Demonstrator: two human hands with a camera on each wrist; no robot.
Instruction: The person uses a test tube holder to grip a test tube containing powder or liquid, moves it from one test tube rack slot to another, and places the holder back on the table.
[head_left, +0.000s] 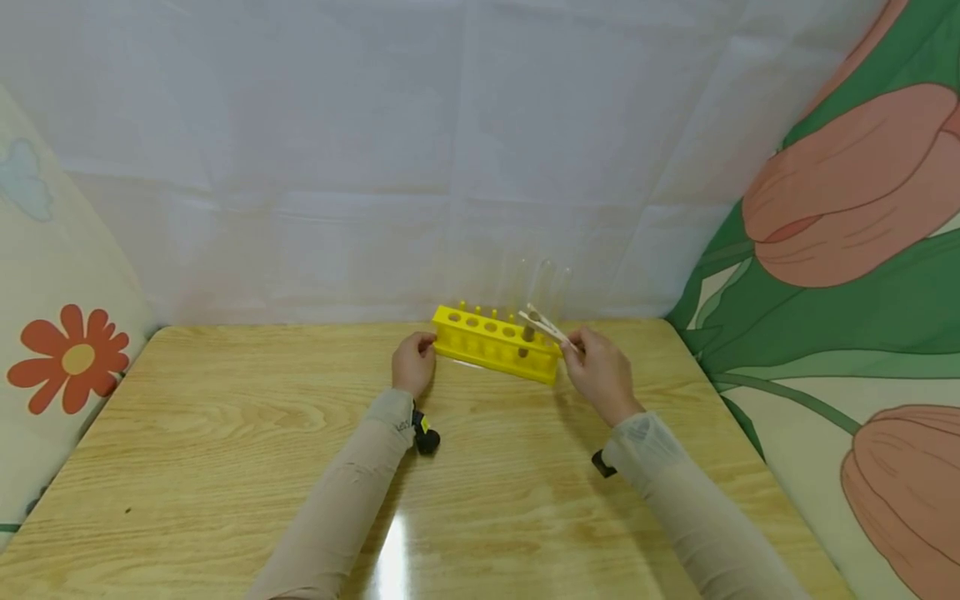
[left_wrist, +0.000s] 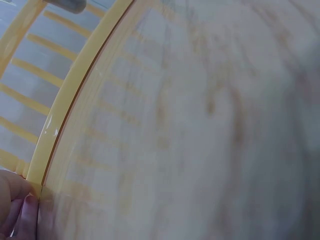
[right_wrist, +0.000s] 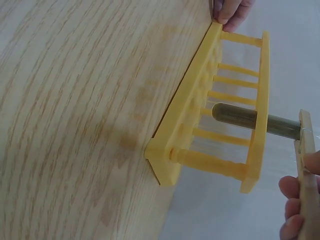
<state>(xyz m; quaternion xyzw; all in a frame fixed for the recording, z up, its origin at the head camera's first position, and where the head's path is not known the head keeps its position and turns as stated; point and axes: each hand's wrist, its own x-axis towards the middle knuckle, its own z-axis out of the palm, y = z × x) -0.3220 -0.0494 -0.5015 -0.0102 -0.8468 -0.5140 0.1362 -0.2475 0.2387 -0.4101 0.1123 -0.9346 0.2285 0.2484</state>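
A yellow test tube rack (head_left: 495, 342) stands near the table's back edge, slightly angled. My left hand (head_left: 413, 364) holds its left end at the base; in the left wrist view the fingers (left_wrist: 17, 205) touch the rack's corner (left_wrist: 42, 165). With my right hand (head_left: 600, 373) I grip a wooden clamp (head_left: 546, 323), also seen in the right wrist view (right_wrist: 306, 165). Its jaws are around a glass tube with dark content (right_wrist: 235, 116), which passes through a hole of the upper plate, its rounded end above the base. Clear tubes (head_left: 564, 287) rise at the rack's right.
The wooden table (head_left: 225, 433) extends in front of the rack and to both sides. A white cloth (head_left: 337, 167) hangs behind it, with flowered cloths (head_left: 810, 333) at the sides. Short yellow pegs (head_left: 477, 310) stand along the rack's back.
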